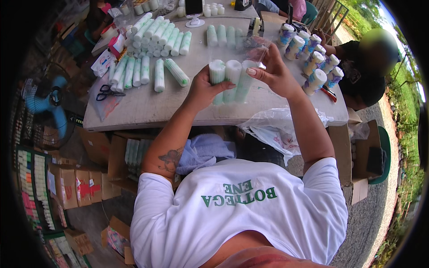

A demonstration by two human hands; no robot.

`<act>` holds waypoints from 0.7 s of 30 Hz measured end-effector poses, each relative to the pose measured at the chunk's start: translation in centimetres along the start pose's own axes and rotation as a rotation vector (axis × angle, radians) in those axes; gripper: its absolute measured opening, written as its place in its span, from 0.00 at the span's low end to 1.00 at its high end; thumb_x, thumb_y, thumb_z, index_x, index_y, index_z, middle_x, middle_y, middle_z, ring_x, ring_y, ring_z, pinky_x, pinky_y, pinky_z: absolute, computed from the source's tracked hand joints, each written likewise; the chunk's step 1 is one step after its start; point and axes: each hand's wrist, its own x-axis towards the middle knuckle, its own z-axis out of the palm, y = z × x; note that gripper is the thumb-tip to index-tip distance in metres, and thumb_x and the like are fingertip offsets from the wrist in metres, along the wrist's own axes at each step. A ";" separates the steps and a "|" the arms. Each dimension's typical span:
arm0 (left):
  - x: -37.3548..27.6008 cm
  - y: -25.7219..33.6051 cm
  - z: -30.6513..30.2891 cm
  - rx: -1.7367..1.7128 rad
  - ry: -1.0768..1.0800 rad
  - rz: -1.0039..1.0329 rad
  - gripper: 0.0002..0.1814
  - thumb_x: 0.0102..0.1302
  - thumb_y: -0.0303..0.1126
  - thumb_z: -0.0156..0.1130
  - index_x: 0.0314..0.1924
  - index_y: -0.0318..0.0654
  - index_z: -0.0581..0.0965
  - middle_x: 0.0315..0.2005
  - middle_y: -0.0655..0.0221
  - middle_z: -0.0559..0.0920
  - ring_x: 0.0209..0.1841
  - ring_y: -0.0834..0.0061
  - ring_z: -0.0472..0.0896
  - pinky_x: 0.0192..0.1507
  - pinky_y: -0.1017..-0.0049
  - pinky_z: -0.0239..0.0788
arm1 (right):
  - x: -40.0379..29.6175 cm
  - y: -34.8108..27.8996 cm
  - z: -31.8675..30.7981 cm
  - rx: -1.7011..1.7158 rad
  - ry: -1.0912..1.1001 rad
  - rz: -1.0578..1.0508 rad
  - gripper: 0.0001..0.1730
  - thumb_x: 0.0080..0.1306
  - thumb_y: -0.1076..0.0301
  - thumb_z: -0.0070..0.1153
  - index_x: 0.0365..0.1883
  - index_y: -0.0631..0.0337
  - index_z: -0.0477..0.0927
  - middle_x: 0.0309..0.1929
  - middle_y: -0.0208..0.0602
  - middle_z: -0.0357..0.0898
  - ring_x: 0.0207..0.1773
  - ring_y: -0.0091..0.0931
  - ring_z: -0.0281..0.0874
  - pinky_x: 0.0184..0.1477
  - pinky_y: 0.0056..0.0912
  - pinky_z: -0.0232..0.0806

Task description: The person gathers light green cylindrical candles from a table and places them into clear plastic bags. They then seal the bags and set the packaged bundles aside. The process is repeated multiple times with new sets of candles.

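Three white-and-green ribbed candles stand side by side in a clear plastic bag. My left hand is closed around the left side of the candles, its thumb across their front. My right hand pinches the bag at its upper right, beside the rightmost candle. Behind the bag, a row of similar candles lies on the table. To the left is a stacked pile of candles, with several loose ones in front of it.
Scissors lie at the table's left. Decorated pillar candles and a red-handled tool are at the right, near another person. A tape dispenser and a phone on a stand stand behind. Crumpled plastic overhangs the front edge.
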 end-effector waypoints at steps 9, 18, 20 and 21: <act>0.1 -0.3 0.0 -0.126 -0.053 -0.022 0.25 0.52 0.22 0.72 0.50 0.35 0.73 0.43 0.71 0.80 0.46 0.81 0.77 0.49 0.77 0.70 | 6.6 -10.9 -4.0 -1.024 -0.632 0.242 0.13 0.63 0.69 0.59 0.46 0.60 0.77 0.49 0.30 0.76 0.53 0.26 0.75 0.59 0.29 0.65; 0.1 -0.9 0.3 -0.100 0.008 0.006 0.23 0.54 0.26 0.72 0.49 0.35 0.73 0.43 0.71 0.80 0.45 0.82 0.76 0.48 0.77 0.69 | 2.4 -3.6 -4.1 -0.104 -0.081 -0.082 0.31 0.60 0.65 0.64 0.59 0.59 0.67 0.49 0.34 0.75 0.51 0.24 0.73 0.55 0.30 0.67; 0.0 -0.9 0.1 -0.062 0.018 0.024 0.23 0.55 0.28 0.72 0.50 0.35 0.73 0.43 0.71 0.79 0.45 0.81 0.76 0.49 0.77 0.69 | 0.3 -1.1 -3.2 -0.012 -0.112 0.045 0.44 0.60 0.66 0.65 0.68 0.58 0.53 0.55 0.39 0.70 0.57 0.27 0.69 0.56 0.31 0.66; 0.0 -0.8 0.1 -0.039 0.020 0.052 0.23 0.56 0.30 0.71 0.50 0.35 0.73 0.44 0.70 0.79 0.45 0.81 0.76 0.49 0.77 0.69 | -0.6 -0.2 -1.9 0.087 -0.092 0.083 0.43 0.60 0.67 0.64 0.68 0.59 0.52 0.55 0.39 0.71 0.57 0.27 0.69 0.57 0.30 0.65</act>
